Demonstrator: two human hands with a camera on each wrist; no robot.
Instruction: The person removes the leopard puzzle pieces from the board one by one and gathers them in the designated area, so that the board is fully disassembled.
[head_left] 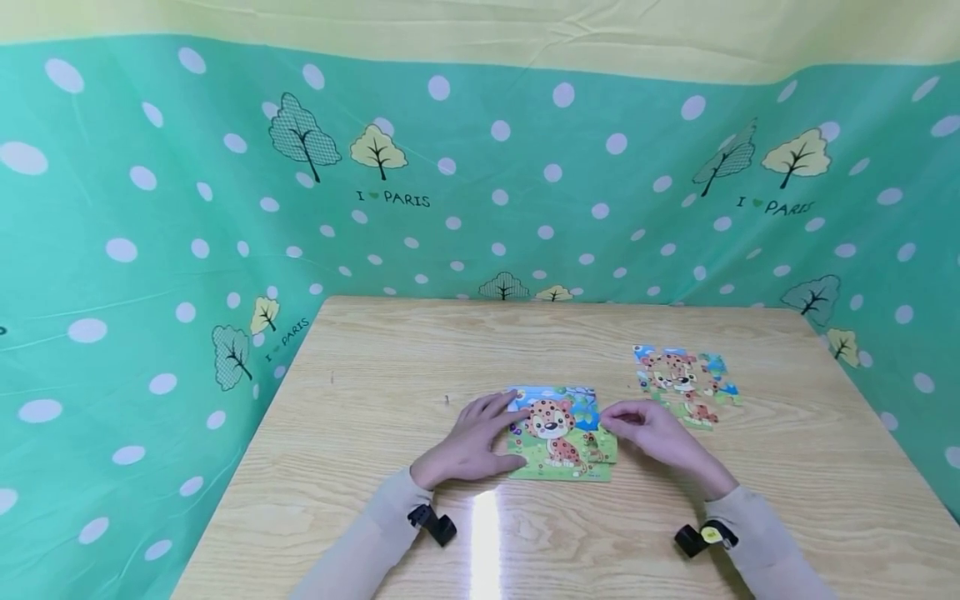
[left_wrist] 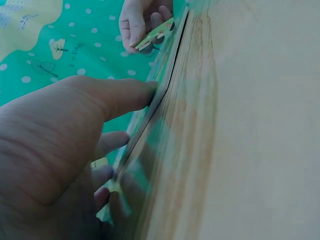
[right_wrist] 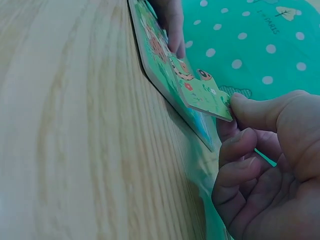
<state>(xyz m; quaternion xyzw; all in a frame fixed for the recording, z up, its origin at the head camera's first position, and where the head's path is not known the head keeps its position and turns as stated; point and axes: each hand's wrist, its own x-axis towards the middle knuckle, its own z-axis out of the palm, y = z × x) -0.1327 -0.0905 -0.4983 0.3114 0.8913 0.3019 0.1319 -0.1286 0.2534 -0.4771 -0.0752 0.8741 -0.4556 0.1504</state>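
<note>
A flat puzzle board [head_left: 553, 427] with a cartoon leopard on grass lies on the table in the head view. My left hand [head_left: 474, 437] rests at its left side, fingers spread over the upper left and thumb at the lower left edge. Between thumb and fingertips, my right hand [head_left: 660, 435] pinches a green puzzle piece [right_wrist: 205, 95] with a red flower printed on it. That piece overlaps the board's right edge in the head view. In the right wrist view it sits tilted close over the board, its far end toward the left hand.
Several loose leopard puzzle pieces [head_left: 678, 379] lie roughly grouped at the back right, beyond the right hand. The wooden table [head_left: 390, 358] is backed by a green dotted cloth [head_left: 495, 167]. A bright light reflection crosses the table in front of the board.
</note>
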